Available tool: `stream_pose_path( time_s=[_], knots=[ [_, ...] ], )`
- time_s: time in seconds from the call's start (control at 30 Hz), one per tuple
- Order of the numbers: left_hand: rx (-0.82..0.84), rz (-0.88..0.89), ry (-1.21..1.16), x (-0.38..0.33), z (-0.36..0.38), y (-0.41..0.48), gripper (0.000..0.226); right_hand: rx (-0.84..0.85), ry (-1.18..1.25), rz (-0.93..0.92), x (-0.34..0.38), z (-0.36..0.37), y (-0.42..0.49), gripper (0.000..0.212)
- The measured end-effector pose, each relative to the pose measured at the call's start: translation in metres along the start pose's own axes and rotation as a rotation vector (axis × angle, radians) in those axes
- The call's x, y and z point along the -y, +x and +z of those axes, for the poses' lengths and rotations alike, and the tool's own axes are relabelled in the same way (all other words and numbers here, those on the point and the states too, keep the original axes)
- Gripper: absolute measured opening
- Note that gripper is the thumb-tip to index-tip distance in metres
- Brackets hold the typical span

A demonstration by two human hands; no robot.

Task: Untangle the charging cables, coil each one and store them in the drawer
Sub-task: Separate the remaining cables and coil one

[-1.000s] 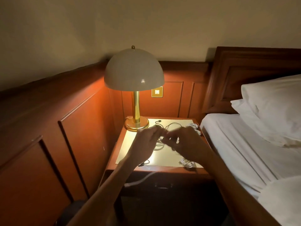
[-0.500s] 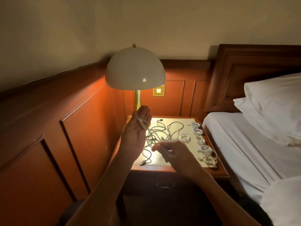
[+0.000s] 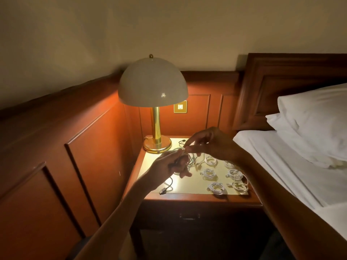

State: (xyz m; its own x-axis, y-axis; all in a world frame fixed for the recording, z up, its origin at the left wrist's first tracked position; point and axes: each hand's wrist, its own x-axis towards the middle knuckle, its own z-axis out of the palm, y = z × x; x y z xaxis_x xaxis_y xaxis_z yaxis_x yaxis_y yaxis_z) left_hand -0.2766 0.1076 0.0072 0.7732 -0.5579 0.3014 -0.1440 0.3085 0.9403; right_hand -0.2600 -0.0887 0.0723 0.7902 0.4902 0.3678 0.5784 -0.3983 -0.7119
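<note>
On the wooden nightstand point(image 3: 189, 198) a loose dark cable point(image 3: 167, 186) trails toward the front edge, its plug lying near the rim. My left hand point(image 3: 169, 167) grips loops of this cable above the tabletop. My right hand point(image 3: 208, 142) hovers just above and right of it and pinches a strand of the same cable between its fingertips. Several small white coiled cables point(image 3: 216, 188) lie in rows on the right half of the top. The drawer point(image 3: 189, 215) below the top is shut, its handle in shadow.
A brass lamp point(image 3: 156, 132) with a dome shade stands lit at the nightstand's back left corner. Wood panelling runs along the left and behind. A bed with white sheet and pillows point(image 3: 315, 126) adjoins on the right.
My left hand came down from beside the lamp stem to just above the tabletop. My right hand rose and moved toward the back. Both now meet over the dark cable.
</note>
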Motion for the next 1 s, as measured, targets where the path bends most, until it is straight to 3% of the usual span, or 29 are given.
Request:
stream_pose_path(
  time_s=[0.17, 0.4, 0.53, 0.7, 0.77, 0.87, 1.0],
  knots=[
    [-0.055, 0.104, -0.32, -0.006, 0.01, 0.007, 0.032, -0.148, 0.473, 0.152, -0.007, 0.037, -0.003, 0.037],
    [-0.367, 0.237, -0.506, -0.012, 0.022, 0.016, 0.054, -0.384, 0.632, 0.317, -0.005, 0.08, -0.011, 0.049],
    [-0.414, 0.254, -0.622, -0.01, 0.022, 0.019, 0.04, -0.414, 0.709, 0.356, 0.002, 0.087, -0.013, 0.056],
    [-0.43, 0.235, -0.71, -0.008, 0.022, 0.016, 0.042, -0.416, 0.633, 0.301, 0.003, 0.086, -0.02, 0.06],
    [-0.456, 0.211, -0.749, -0.007, 0.023, 0.014, 0.048, -0.427, 0.508, 0.274, 0.002, 0.09, -0.02, 0.061],
    [-0.484, 0.184, -0.786, -0.006, 0.02, 0.01, 0.051, -0.441, 0.272, 0.223, -0.002, 0.093, -0.017, 0.047],
    [-0.505, 0.091, -0.562, -0.01, 0.014, 0.009, 0.047, -0.497, -0.024, 0.104, -0.01, 0.091, -0.018, 0.037]
  ],
)
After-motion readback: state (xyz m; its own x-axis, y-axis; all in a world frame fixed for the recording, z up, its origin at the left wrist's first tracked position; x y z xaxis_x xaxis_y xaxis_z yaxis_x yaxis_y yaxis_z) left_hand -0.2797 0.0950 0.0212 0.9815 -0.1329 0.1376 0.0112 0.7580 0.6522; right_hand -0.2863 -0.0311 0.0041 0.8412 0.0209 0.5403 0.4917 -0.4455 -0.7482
